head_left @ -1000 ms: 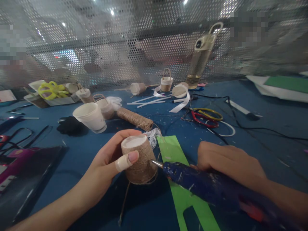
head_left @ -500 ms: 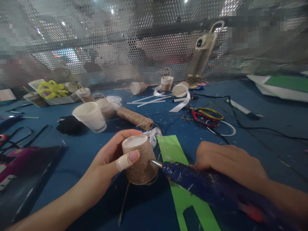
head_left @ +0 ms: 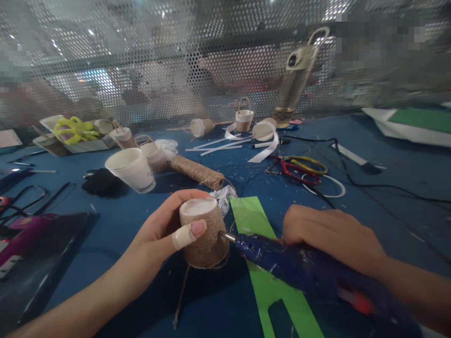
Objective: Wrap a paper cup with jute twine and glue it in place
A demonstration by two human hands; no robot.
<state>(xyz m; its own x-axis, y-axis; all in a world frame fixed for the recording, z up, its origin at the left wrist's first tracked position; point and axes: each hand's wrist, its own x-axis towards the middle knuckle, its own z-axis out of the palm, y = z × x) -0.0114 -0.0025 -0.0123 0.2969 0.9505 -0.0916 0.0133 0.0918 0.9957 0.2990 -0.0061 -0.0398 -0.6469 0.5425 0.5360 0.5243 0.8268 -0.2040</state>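
My left hand is wrapped round a twine-covered paper cup that stands bottom up, its white base on top. A bandage circles the left thumb, which presses on the twine. A loose end of twine hangs from the cup's lower edge. My right hand grips a dark blue hot glue gun; its metal nozzle touches or nearly touches the cup's right side. The right fingertips are hidden behind the gun. Below the gun lies a green strip of card with a cut-out.
A roll of twine, paper cups, small twine baskets and white sticks lie behind. A bottle stands by the perforated metal screen. Black cable crosses the right side. Yellow scissors sit far left.
The glue gun and my right hand have shifted slightly left, bringing the nozzle a little further along the cup's side. My left hand keeps its hold on the cup.
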